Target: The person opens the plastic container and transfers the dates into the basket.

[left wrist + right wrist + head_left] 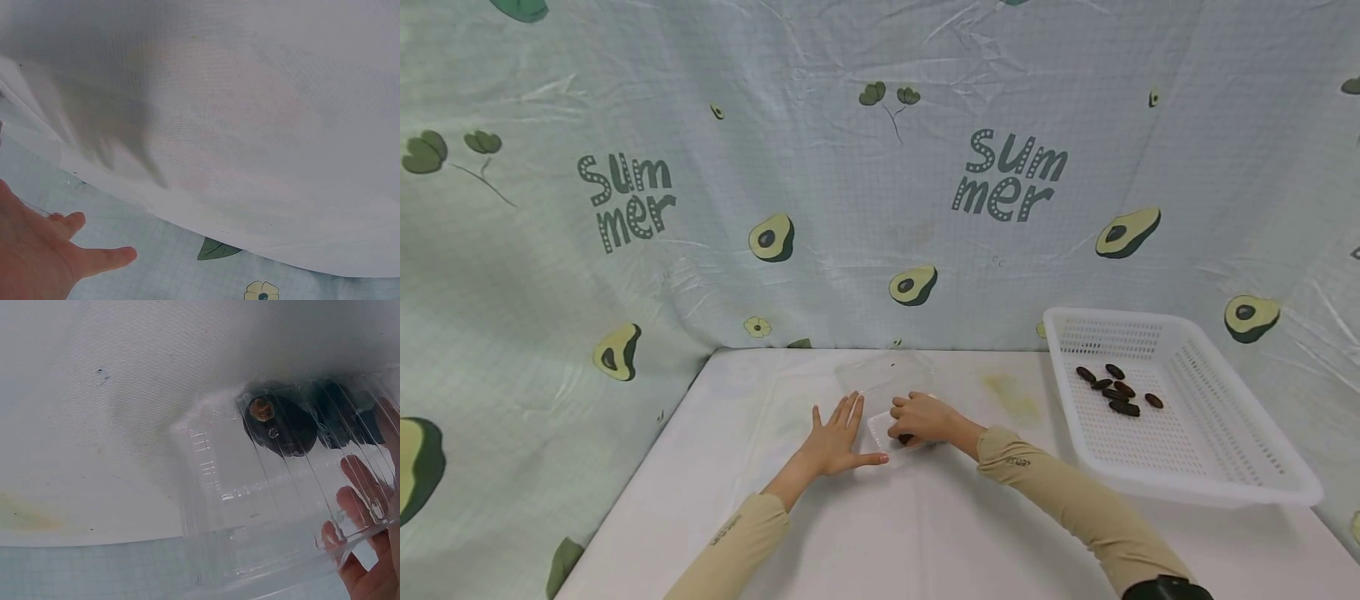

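Your right hand curls its fingers over a clear plastic box just below the middle of the head view, gripping its ribbed wall; dark dates show through the plastic in the upper right of the right wrist view. Your left hand lies flat beside it on the left, fingers spread and straight on the white tablecloth, thumb tip at the box's near corner. At the right of the head view, a white basket holds more dates.
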